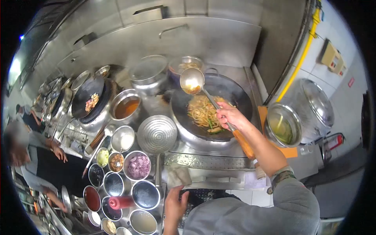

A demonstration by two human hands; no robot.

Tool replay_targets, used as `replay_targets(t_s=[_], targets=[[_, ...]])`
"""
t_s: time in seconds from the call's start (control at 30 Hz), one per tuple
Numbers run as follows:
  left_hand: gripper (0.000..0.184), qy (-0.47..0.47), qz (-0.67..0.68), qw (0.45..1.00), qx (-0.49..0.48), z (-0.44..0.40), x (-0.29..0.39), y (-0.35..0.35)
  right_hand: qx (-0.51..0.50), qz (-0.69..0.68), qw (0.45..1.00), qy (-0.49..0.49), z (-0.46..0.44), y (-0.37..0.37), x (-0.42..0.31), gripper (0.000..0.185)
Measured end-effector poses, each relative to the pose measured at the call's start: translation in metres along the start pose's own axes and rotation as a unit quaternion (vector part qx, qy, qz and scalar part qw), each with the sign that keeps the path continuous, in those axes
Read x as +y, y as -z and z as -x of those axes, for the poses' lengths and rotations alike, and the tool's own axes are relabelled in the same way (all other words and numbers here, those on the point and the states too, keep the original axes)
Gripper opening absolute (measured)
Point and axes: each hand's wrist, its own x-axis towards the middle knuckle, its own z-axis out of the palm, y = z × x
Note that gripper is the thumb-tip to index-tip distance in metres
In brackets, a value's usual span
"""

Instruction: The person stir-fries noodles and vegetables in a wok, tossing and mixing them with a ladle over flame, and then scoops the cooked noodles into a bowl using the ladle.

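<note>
My right hand is wrapped round the handle of a ladle, below its bowl and above its wooden grip. The ladle bowl hangs over the back left rim of a large wok, with some brownish sauce in it. Noodles with bits of green lie in the wok below. My left hand is low by the counter's front edge, fingers apart and nothing visible in it. A folded cloth lies just above it. Left of the wok rests a perforated skimmer.
Several pots of ingredients, among them sliced onion, stand left, with a red squeeze bottle. A pot of brown liquid and a second wok are behind. A metal pot stands right. A co-worker is at far left.
</note>
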Motion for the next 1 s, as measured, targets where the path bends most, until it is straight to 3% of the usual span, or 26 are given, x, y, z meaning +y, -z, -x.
replay_targets(t_s=[0.1, 0.2, 0.37, 0.47, 0.6, 0.73, 0.8, 0.87, 1.0], targets=[[0.028, -0.015, -0.013, 0.999, -0.048, -0.015, 0.023, -0.009, 0.036, 0.069, 0.996, 0.050, -0.010, 0.038, 0.003, 0.059], [0.030, -0.027, 0.017, 0.997, -0.073, -0.025, 0.039, -0.019, 0.129, 0.222, 0.965, 0.058, 0.009, 0.068, -0.005, 0.065], [0.029, -0.139, -0.012, 0.989, -0.048, -0.057, 0.059, -0.039, 0.186, 0.392, 0.900, 0.035, 0.026, 0.099, -0.018, 0.067], [0.034, -0.174, -0.027, 0.984, -0.039, -0.093, 0.083, -0.050, 0.151, 0.322, 0.934, -0.013, 0.001, 0.112, -0.008, 0.065], [0.037, -0.205, -0.071, 0.976, -0.010, -0.130, 0.100, -0.074, 0.022, 0.248, 0.967, -0.059, -0.006, 0.103, -0.008, 0.057], [0.042, -0.213, -0.086, 0.973, 0.002, -0.143, 0.107, -0.084, -0.051, 0.226, 0.969, -0.085, 0.067, 0.114, -0.018, 0.050], [0.045, -0.237, -0.091, 0.967, 0.012, -0.148, 0.102, -0.092, -0.032, 0.382, 0.921, -0.069, 0.124, 0.111, -0.027, 0.056], [0.044, -0.240, -0.079, 0.967, 0.008, -0.154, 0.106, -0.104, -0.032, 0.493, 0.868, 0.045, 0.138, 0.144, -0.022, 0.060], [0.021, -0.242, -0.083, 0.967, -0.006, -0.162, 0.100, -0.141, -0.011, 0.594, 0.804, 0.040, 0.170, 0.132, -0.074, 0.061]])
